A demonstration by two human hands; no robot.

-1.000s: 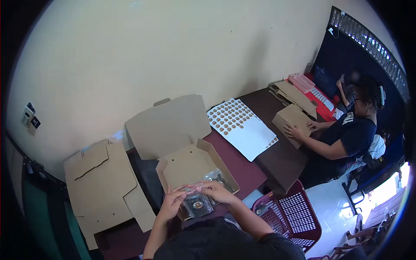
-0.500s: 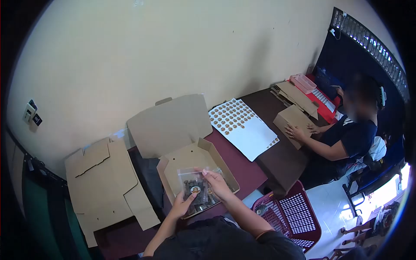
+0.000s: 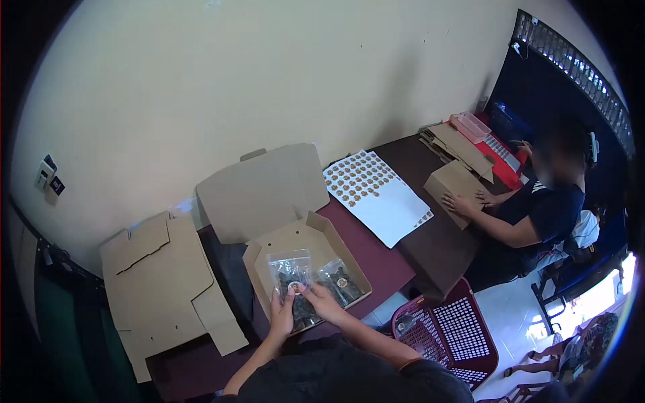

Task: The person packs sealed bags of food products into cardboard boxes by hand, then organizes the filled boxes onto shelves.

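Note:
Both my hands grip a clear zip bag (image 3: 289, 262) of dark pieces, held over the open cardboard box (image 3: 310, 229). My left hand (image 3: 282, 314) is closed on the bag's left edge, thumb on its front. My right hand (image 3: 325, 303) is closed on the right side, its thumb by the round sticker (image 3: 294, 287) on the bag's front. Inside the box to the right lies another stickered zip bag (image 3: 344, 282) with dark contents. The box's raised lid (image 3: 262, 191) leans back toward the wall.
Sticker sheets (image 3: 386, 211) lie right of the box. Flat cardboard boxes (image 3: 161, 282) are stacked at left. A maroon plastic basket (image 3: 463, 329) stands on the floor at right. Beyond it, a co-worker's hands rest on a closed cardboard box (image 3: 458, 185). A pink container (image 3: 470, 126) sits farther back.
My right hand has moved from the bag's top corner down to its right side, near the sticker. The bag has shifted slightly left, showing more of the other bag.

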